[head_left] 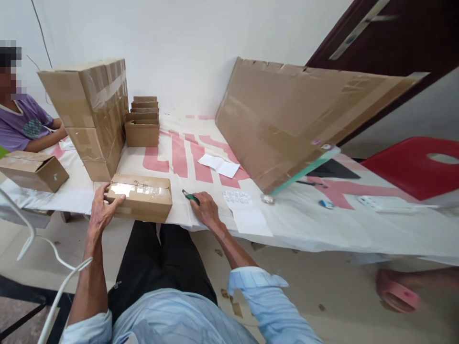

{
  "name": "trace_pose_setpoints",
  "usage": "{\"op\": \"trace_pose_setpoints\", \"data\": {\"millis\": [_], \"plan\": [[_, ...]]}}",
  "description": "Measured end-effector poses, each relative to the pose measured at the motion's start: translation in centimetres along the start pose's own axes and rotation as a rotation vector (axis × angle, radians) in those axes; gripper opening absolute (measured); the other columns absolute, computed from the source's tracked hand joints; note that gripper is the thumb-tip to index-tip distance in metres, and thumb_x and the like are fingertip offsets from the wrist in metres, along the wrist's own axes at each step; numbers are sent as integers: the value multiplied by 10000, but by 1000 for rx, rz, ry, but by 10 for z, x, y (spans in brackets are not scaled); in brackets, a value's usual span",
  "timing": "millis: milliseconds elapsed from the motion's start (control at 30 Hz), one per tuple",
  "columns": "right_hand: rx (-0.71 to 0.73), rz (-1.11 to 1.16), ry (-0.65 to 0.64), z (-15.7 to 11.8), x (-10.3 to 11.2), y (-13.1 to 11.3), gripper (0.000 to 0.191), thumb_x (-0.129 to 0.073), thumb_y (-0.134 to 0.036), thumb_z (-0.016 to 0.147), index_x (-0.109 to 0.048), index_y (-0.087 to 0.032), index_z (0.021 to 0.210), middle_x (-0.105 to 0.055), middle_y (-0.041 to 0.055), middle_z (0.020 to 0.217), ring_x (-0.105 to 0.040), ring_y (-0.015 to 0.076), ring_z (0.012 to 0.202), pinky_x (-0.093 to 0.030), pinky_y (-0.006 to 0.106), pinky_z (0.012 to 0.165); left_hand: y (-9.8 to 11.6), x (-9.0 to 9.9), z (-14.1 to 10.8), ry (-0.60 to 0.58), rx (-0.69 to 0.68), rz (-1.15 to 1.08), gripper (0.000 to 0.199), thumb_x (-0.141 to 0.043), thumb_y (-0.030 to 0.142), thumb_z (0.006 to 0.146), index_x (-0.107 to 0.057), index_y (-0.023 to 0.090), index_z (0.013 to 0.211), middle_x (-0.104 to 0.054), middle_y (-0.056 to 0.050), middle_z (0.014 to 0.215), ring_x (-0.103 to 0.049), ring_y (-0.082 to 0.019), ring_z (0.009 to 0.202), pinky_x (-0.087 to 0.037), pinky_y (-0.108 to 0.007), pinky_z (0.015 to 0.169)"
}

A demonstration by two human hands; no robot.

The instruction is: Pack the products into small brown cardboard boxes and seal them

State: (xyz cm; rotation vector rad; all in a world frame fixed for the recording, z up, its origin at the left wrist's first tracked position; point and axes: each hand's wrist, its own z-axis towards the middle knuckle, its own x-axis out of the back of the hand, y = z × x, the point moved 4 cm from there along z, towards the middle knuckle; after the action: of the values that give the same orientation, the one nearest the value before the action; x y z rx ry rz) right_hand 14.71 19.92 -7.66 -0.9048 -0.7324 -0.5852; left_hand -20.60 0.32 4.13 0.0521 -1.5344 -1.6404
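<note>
The half-open left hand grips the left end of a rectangular brown cardboard box. Just right of the box, apart from it, the right hand curls around a green-handled cutter.

A brown taped carton lies gripped at one end by the left hand; a green cutter, blade seemingly out, sits in the right hand.

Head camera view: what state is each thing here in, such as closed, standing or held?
Near box: closed, taped, its left end held by the left hand.
Green cutter: in the right hand; blade too small to judge.
Tall box stack: upright, closed.
Small cartons: standing in a row.
Cardboard panel: standing tilted.
Creased paper: spread open.
</note>
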Motion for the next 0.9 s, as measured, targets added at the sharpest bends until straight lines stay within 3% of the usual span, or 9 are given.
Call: {"op": "trace_pose_setpoints", "data": {"millis": [100,200,367,467,567,733,900], "plan": [[-2,208,67,0,9,-9,334,-560,-392,982,-770,-167,1114,-746,164,1097,-663,302,1039,-538,455,952,-14,0,10,-160,-19,-196,1040,-888,657,672,-515,227,1543,-550,-196,1569,-564,-423,1420,-532,-574,1123],[-55,506,28,-2,15,-29,465,-573,-554,987,-770,-179,1177,-762,159,1197,-711,285,1027,-586,443,900,-24,-2,21,-285,-72,-336,1245,-976,607,556,-442,232,1616,-482,-197,1658,-414,-464,1570,-434,-582,1244],[-97,847,-157,-10,20,-79,662,-577,-727,966,-754,-206,1336,-754,149,1354,-750,297,1095,-641,445,879,-29,-14,23,-322,-52,-477,1291,-1014,539,512,-435,221,1621,-495,-177,1664,-414,-475,1571,-383,-563,1298],[-73,844,-146,-10,28,-95,698,-604,-743,951,-758,-207,1369,-756,140,1379,-722,334,1224,-622,476,1006,-28,-24,12,-322,-79,-496,1266,-1028,495,533,-416,243,1613,-493,-177,1657,-444,-451,1555,-409,-572,1274],[-101,787,-97,-8,32,-92,732,-634,-767,916,-770,-200,1358,-752,135,1400,-659,368,1353,-547,517,1145,-27,-31,-1,-315,-103,-491,1239,-1033,464,562,-401,281,1612,-475,-175,1658,-427,-437,1565,-424,-590,1245],[-183,819,-77,-4,27,-70,769,-632,-804,889,-788,-185,1319,-751,140,1403,-640,376,1388,-478,560,1215,-27,-36,-14,-346,-129,-490,1190,-1012,429,610,-396,330,1623,-392,-168,1723,-335,-440,1620,-407,-610,1229],[-309,925,-59,-2,19,-51,760,-676,-797,842,-797,-191,1284,-767,131,1369,-679,375,1319,-570,555,1106,-13,-38,-23,-371,-176,-442,1179,-987,456,639,-392,314,1647,-391,-173,1727,-324,-443,1626,-432,-595,1217]]}}
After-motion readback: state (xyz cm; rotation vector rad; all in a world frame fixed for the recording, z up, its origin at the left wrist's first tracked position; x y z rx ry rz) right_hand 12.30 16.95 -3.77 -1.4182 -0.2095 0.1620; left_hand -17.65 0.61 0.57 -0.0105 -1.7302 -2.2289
